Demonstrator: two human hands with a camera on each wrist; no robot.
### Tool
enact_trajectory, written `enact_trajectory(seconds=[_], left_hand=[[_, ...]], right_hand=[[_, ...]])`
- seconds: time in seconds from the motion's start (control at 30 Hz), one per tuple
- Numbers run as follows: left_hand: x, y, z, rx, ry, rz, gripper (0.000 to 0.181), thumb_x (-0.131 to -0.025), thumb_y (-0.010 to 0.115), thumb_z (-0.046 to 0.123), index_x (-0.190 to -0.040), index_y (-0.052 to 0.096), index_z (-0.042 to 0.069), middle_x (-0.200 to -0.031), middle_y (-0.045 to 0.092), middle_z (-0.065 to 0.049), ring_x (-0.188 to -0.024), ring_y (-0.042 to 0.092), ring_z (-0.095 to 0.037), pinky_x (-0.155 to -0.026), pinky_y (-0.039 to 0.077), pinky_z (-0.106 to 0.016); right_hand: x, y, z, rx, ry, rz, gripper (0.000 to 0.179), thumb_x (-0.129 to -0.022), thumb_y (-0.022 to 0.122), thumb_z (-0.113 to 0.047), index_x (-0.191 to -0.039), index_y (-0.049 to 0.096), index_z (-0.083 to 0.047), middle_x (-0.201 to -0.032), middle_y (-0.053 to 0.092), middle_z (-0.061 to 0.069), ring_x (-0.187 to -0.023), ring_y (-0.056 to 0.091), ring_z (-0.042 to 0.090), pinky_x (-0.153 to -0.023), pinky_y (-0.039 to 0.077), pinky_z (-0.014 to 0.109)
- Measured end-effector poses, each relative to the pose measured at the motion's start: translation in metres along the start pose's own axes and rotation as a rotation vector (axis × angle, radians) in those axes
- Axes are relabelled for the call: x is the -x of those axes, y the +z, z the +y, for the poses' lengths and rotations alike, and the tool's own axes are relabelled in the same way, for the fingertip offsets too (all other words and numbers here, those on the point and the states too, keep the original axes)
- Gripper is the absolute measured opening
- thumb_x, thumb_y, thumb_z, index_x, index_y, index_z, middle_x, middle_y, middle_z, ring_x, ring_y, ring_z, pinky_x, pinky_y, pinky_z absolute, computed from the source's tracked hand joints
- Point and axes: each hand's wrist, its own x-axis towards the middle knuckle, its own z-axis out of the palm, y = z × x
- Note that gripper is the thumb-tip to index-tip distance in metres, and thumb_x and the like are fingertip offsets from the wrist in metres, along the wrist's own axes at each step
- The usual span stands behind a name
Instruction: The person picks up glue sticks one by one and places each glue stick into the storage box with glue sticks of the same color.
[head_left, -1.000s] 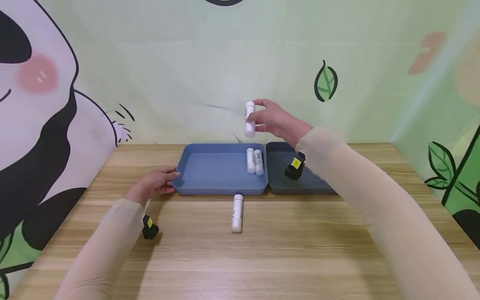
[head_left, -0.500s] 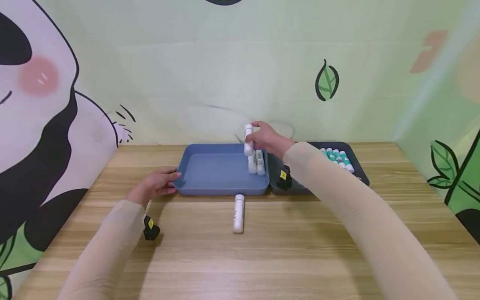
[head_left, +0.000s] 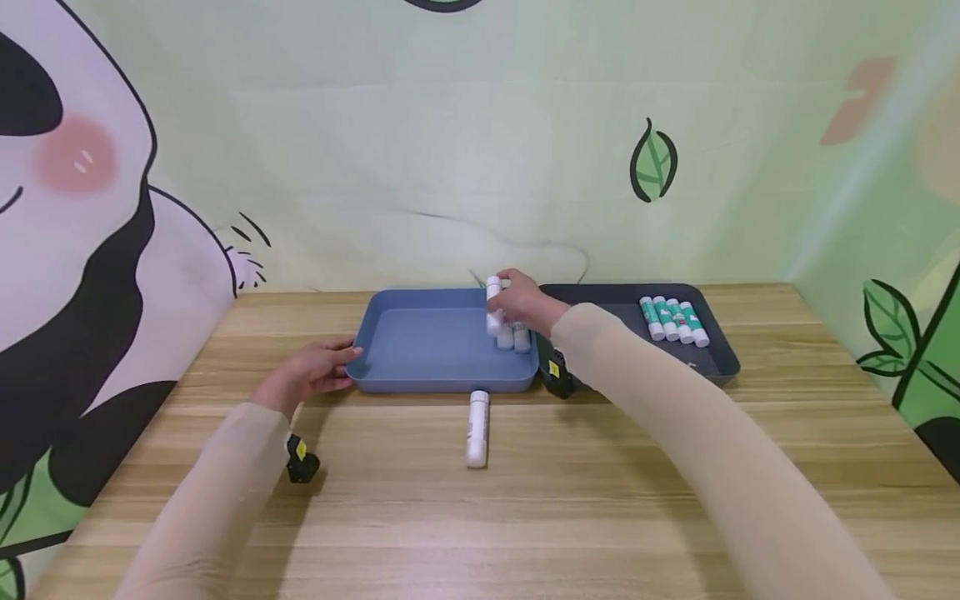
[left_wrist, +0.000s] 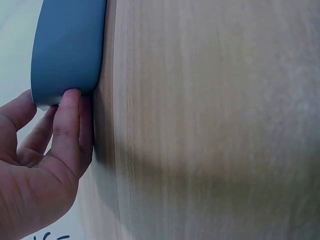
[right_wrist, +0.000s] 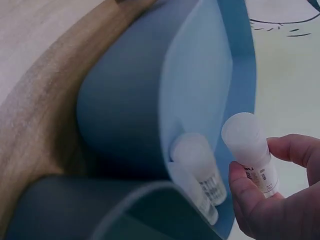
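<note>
In the head view my right hand (head_left: 525,302) pinches a white glue stick (head_left: 493,306) between thumb and fingers, upright over the right part of the blue tray (head_left: 442,385). Two more white glue sticks (right_wrist: 195,162) lie side by side in that tray, partly covered by the hand in the head view. The right wrist view shows the held glue stick (right_wrist: 248,142) tilted, apart from those two. My left hand (head_left: 311,368) touches the blue tray's left end; in the left wrist view its fingertips (left_wrist: 71,95) lie against the outer wall.
A dark grey tray (head_left: 720,375) adjoins the blue one on the right, holding several green-and-white glue sticks (head_left: 672,321) in a row. Another white glue stick (head_left: 477,429) lies on the wooden table (head_left: 420,525) in front of the blue tray. A patterned backdrop (head_left: 360,167) stands behind.
My right hand has come down and slightly left with the glue stick, from above the tray's back edge to low over it. The left hand stays at the tray's end.
</note>
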Motion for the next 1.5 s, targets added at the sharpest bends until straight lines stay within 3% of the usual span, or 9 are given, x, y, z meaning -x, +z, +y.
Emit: enact_trajectory(seconds=[0.13,0.3,0.57,0.67,0.9,1.1,1.5], left_hand=[[0.000,0.000,0.000,0.004,-0.004,0.007,0.068,-0.108,0.051,0.023,-0.164,0.015,0.008,-0.081,0.063,0.011,-0.075,0.061,0.001,-0.073,0.060,-0.015],[0.000,0.000,0.000,-0.001,0.007,0.006,0.069,-0.108,0.051,0.024,-0.164,0.014,0.008,-0.082,0.062,0.011,-0.075,0.060,0.002,-0.073,0.059,-0.015],[0.000,-0.001,0.000,-0.016,0.008,-0.006,0.069,-0.108,0.050,0.023,-0.164,0.013,0.007,-0.082,0.061,0.011,-0.075,0.059,0.001,-0.074,0.060,-0.015],[0.000,-0.002,0.000,-0.023,0.010,-0.003,0.069,-0.108,0.051,0.024,-0.164,0.014,0.007,-0.083,0.061,0.012,-0.076,0.059,0.001,-0.074,0.059,-0.015],[-0.001,-0.001,0.000,-0.011,0.013,0.008,0.068,-0.108,0.051,0.023,-0.164,0.016,0.008,-0.082,0.062,0.011,-0.075,0.060,0.001,-0.074,0.059,-0.015],[0.000,0.000,-0.002,0.004,0.017,0.004,0.068,-0.108,0.051,0.022,-0.164,0.016,0.007,-0.079,0.061,0.011,-0.073,0.060,0.001,-0.072,0.059,-0.014],[0.000,-0.001,-0.003,0.007,0.015,0.005,0.068,-0.108,0.051,0.022,-0.164,0.016,0.005,-0.080,0.060,0.011,-0.073,0.059,0.002,-0.071,0.059,-0.014]], right_hand=[[-0.004,0.005,0.005,0.101,-0.009,0.015,0.073,-0.093,0.063,0.000,-0.158,0.031,-0.007,-0.151,0.046,0.022,-0.106,0.054,0.026,-0.079,0.051,0.030],[-0.009,0.007,0.008,0.160,0.000,0.044,0.070,-0.094,0.064,-0.004,-0.156,0.032,-0.006,-0.149,0.048,0.021,-0.106,0.054,0.024,-0.079,0.048,0.029],[-0.012,0.013,0.011,0.239,0.003,0.048,0.071,-0.097,0.064,-0.012,-0.158,0.028,-0.009,-0.147,0.049,0.019,-0.089,0.048,0.019,-0.075,0.043,0.028],[-0.012,0.015,0.011,0.251,-0.020,0.060,0.072,-0.097,0.065,-0.012,-0.159,0.028,-0.010,-0.149,0.048,0.020,-0.094,0.052,0.021,-0.081,0.047,0.031],[-0.012,0.021,0.009,0.339,-0.050,0.116,0.071,-0.095,0.067,-0.014,-0.157,0.033,-0.007,-0.148,0.049,0.022,-0.124,0.057,0.032,-0.105,0.054,0.042],[-0.012,0.023,0.010,0.400,-0.061,0.131,0.071,-0.093,0.068,-0.014,-0.156,0.037,-0.006,-0.149,0.043,0.025,-0.126,0.055,0.036,-0.104,0.054,0.044],[-0.006,0.024,0.010,0.440,-0.101,0.128,0.068,-0.092,0.069,-0.016,-0.152,0.040,-0.002,-0.146,0.045,0.024,-0.127,0.055,0.037,-0.106,0.053,0.046]])
